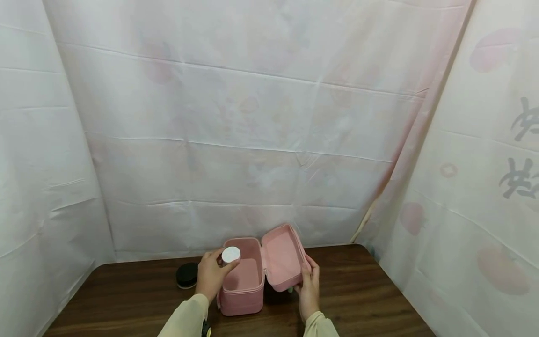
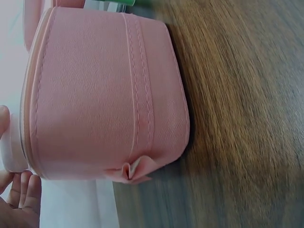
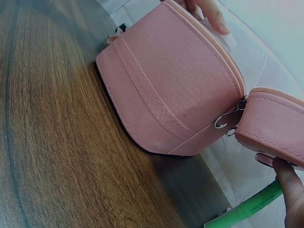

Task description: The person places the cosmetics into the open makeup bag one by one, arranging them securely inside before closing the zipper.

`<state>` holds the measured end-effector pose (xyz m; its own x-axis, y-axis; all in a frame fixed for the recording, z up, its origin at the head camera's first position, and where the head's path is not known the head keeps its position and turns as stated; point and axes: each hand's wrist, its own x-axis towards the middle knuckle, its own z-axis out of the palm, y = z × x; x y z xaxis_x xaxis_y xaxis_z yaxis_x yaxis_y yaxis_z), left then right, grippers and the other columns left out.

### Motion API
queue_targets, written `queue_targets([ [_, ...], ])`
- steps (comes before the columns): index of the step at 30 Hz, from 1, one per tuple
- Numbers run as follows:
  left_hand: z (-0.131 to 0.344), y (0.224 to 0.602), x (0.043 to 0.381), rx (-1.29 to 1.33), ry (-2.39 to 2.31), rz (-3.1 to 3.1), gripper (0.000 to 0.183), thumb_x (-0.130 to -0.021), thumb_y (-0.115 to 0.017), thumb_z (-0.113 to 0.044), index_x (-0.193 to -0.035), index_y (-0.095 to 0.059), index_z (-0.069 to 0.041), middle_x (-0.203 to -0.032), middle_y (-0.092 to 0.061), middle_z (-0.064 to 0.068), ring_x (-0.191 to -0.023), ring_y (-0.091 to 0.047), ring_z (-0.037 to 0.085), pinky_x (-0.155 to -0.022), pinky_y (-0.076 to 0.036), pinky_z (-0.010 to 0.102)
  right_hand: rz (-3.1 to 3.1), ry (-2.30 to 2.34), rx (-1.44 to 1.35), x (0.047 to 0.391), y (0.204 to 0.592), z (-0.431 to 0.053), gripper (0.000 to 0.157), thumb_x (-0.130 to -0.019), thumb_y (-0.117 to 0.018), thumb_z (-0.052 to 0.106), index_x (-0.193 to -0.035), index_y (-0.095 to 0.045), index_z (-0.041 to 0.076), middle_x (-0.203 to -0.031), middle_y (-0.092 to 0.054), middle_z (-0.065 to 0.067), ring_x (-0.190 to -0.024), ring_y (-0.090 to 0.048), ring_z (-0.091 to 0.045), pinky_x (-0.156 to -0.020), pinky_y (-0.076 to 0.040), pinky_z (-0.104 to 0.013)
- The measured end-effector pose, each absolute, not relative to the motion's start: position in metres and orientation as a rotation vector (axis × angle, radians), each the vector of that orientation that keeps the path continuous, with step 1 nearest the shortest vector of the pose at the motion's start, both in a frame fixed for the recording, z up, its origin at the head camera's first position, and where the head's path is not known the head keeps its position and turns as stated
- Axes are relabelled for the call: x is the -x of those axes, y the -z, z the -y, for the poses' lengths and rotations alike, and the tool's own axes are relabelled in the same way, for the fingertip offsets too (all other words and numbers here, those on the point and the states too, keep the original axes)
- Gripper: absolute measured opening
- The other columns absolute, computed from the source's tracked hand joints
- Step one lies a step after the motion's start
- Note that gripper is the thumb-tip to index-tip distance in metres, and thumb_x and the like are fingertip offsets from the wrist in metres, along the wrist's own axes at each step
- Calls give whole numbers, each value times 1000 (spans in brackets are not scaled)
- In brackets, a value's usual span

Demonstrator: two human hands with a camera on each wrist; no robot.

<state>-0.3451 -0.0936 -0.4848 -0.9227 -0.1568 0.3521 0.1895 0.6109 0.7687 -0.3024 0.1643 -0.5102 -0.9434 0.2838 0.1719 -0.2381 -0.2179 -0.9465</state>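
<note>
The case (image 1: 243, 303) is pink, the cap (image 1: 231, 254) white, the table (image 1: 358, 290) brown and wood-grained.

A dark brown table (image 1: 362, 290) with streaky wood grain and rounded far corners. On it, a pink case (image 1: 242, 303) stands upright near the middle. Just beside it on the left lies a round black object (image 1: 186, 276); on the right, a green tube (image 3: 251, 206) appears to stand.
</note>
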Motion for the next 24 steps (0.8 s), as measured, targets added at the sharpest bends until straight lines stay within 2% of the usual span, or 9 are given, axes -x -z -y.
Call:
queue_targets([
  [12,84,481,345,53,1209,2456,68,-74,-83,-49,-125,-68,-6,-108,-62,15,-86,-59,20,-75,-54,40,1668,-2249,53,304,509,-164,55,-105,-42,42,-149,-27,13,-151,-32,-18,-113,-52,-26,-78,-50,-37],
  [19,74,472,345,86,1258,2478,60,-77,-83,-41,-125,-67,-8,-95,-57,8,-77,-51,15,-64,-44,28,1655,-2250,38,305,510,-164,55,-105,-44,41,-149,-27,12,-150,-32,-19,-109,-53,-24,-74,-50,-37],
  [24,65,471,345,98,1253,2465,57,-77,-85,-35,-123,-67,-6,-92,-56,7,-78,-51,16,-65,-45,28,1647,-2258,36,303,511,-164,55,-105,-43,41,-149,-27,12,-151,-32,-19,-110,-53,-24,-76,-50,-37],
])
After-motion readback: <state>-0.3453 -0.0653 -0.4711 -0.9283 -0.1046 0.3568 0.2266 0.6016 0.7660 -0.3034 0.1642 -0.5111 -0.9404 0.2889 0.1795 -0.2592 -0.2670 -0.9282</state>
